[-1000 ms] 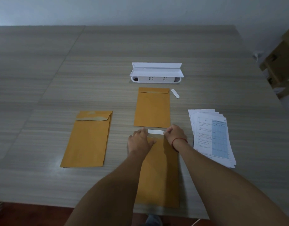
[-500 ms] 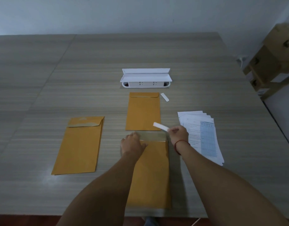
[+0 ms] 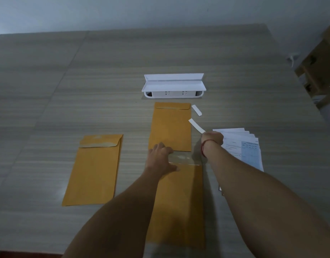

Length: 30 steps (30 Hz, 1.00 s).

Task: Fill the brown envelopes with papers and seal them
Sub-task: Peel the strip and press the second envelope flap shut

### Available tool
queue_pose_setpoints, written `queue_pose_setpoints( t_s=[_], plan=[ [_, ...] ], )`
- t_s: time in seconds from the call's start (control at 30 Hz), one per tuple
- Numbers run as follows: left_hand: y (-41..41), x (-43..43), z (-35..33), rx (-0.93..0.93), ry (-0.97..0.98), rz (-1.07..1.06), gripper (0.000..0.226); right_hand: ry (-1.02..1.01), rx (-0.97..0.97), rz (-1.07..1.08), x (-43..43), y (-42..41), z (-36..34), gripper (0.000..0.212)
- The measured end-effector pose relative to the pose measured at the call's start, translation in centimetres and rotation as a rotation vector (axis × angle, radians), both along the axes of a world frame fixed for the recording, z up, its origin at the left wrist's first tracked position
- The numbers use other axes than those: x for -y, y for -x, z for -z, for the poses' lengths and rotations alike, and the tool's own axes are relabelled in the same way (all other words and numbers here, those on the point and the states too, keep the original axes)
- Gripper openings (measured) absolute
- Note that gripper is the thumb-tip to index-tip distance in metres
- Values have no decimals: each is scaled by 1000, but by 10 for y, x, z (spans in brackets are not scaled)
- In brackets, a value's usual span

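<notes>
Head view: a flat brown paper envelope (image 3: 93, 170) is noted at left on the grey wood-grain table (image 3: 104, 86); the left hand (image 3: 160, 159), fingers flat, is pressed on the open flap end of the nearest brown envelope (image 3: 179, 205). A narrow white paper strip (image 3: 196, 125) is pinched in the curled right hand (image 3: 212, 138), just left of the fanned printed papers (image 3: 242, 146).

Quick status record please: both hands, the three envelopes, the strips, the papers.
left hand: presses near envelope by its flap
right hand: pinches white strip, lifted off the table
near envelope: flap open, shiny band bare
far envelope: flap folded down
left envelope: flap down; sealed or not, cannot tell
loose strip: on table, right of far envelope
papers: fanned stack on the right
</notes>
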State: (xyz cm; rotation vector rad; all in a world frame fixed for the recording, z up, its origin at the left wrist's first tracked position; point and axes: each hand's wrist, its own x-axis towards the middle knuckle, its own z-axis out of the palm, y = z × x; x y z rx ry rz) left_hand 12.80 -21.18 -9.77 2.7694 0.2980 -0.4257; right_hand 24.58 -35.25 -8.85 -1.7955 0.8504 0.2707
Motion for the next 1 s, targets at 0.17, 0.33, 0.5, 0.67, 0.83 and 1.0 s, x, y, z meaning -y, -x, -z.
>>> queue_pose_setpoints(
  t_s=[0.17, 0.33, 0.5, 0.67, 0.83, 1.0],
  plan=[
    [-4, 3, -5, 28, -26, 0, 70, 127, 49, -265, 8, 15, 3, 23],
    [7, 17, -9, 84, -120, -11, 52, 295, 120, -700, 23, 51, 2, 22],
    [28, 30, -6, 112, -127, -11, 38, 354, 171, -867, 32, 83, 9, 18],
    [56, 41, 2, 88, -71, 48, 46, 465, 214, -895, 37, 105, 16, 28],
    [75, 42, 12, 75, -84, 80, 46, 593, 241, -858, 33, 118, 26, 38],
    [81, 44, 16, 4, -87, 61, 48, 636, 244, -812, 25, 126, 31, 33]
  ],
)
